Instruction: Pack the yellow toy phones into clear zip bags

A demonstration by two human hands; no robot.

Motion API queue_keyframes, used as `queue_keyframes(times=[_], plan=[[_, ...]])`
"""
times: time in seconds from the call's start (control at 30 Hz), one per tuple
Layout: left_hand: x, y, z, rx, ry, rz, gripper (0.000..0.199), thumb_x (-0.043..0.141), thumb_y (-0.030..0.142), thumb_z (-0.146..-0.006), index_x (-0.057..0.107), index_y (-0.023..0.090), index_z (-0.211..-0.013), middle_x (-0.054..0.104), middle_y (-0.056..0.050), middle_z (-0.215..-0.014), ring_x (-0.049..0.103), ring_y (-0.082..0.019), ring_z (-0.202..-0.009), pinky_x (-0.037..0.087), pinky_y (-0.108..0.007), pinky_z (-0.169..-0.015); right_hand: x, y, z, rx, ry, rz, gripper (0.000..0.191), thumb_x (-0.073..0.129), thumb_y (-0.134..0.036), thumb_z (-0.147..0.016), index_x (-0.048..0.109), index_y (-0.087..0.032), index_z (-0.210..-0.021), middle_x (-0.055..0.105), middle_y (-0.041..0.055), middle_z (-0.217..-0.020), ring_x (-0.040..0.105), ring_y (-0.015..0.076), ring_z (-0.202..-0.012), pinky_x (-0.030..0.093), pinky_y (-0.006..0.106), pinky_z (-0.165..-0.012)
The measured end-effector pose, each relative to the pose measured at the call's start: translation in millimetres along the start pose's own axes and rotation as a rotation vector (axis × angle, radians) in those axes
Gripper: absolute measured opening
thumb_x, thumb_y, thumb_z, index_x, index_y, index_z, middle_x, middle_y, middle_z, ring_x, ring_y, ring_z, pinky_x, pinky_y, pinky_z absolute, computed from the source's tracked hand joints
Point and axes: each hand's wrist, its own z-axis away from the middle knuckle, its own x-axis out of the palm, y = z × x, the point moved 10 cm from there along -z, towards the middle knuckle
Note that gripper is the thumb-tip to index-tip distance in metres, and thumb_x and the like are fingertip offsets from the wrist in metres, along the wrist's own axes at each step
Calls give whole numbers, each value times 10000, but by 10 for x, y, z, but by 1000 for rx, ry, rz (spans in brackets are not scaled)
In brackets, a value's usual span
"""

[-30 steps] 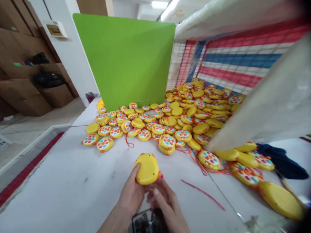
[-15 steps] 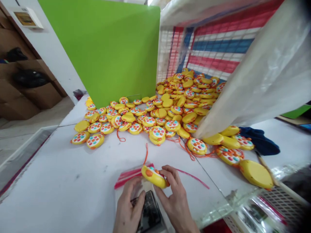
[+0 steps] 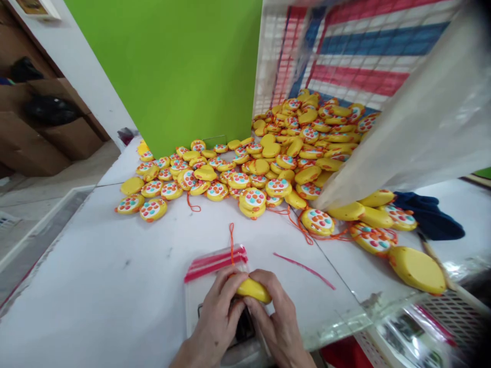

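Brown cardboard boxes (image 3: 23,148): stacked on shelves beyond the tabletop's left edge.

White tabletop (image 3: 76,245): carries everything below.

Green board (image 3: 172,66): stands upright along the far edge.

Left hand (image 3: 217,317): near the front edge, fingers wrapped over a yellow push-button toy (image 3: 253,290).

Right hand (image 3: 274,317): just beside the left, both hands together and clamped on that 1 toy.

Clear plastic bag (image 3: 203,291): lies flat under the hands, its red strips at the far end. The toy sits over it, not visibly inside. An orange cord (image 3: 231,243) stands out past the strips.

Loose toys (image 3: 295,148): a large heap, unbagged, spreads from mid-table to the far right corner.

Navy cloth (image 3: 429,217): crumpled at the right edge.
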Motion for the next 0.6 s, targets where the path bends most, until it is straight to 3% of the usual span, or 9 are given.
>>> queue_keyframes(times=[0.13, 0.23, 0.3, 0.37, 0.47, 0.6], plan=[[-7, 22, 25, -11, 22, 2, 399, 458, 41, -789, 494, 266, -1116, 545, -45, -1097, 549, -160, -1034, 483, -279, -902, 31, -18, -17, -20, -24, -8, 182, 498, -244, -864, 493, -228, -1046, 572, 48, -941, 570, 167, -872, 477, 259, -752], [-84, -40, 73, -58, 57, -52, 398, 483, 93, -809, 450, 268, -1164, 543, -47, -1135, 539, -171, -1060, 484, -296, -904, 80, 20, -61, 12, -166, 62, 213, 499, -234, -860, 501, -241, -1073, 591, 50, -987, 578, 171, -895, 477, 267, -779], [-174, -155, 148, -116, 131, -147, 374, 494, 157, -828, 430, 246, -1186, 526, -68, -1176, 515, -199, -1098, 477, -339, -917, 52, 141, -82, 116, -236, 108, 248, 494, -257, -858, 493, -238, -1105, 606, 53, -999, 591, 176, -878, 490, 271, -763], [-181, -264, 232, -145, 155, -280, 324, 492, 200, -838, 460, 217, -1161, 513, -91, -1198, 487, -241, -1124, 459, -406, -932, -66, 296, -99, 277, -203, 75, 292, 486, -328, -856, 466, -209, -1121, 612, 65, -972, 601, 177, -800, 514, 263, -672], [-17, -347, 292, -118, 70, -467, 317, 484, 188, -839, 489, 177, -1156, 528, -119, -1177, 490, -288, -1082, 457, -482, -899, -208, 422, -112, 461, -90, -101, 371, 485, -445, -838, 438, -176, -1090, 587, 73, -945, 577, 170, -732, 519, 249, -564], [107, -354, 235, -122, -11, -541, 258, 411, 130, -863, 545, 150, -1082, 597, -99, -917, 550, -250, -841, 501, -457, -762, -157, 410, -121, 562, -70, -285, 415, 517, -499, -806, 437, -174, -1051, 558, 72, -950, 553, 172, -735, 524, 257, -534]])
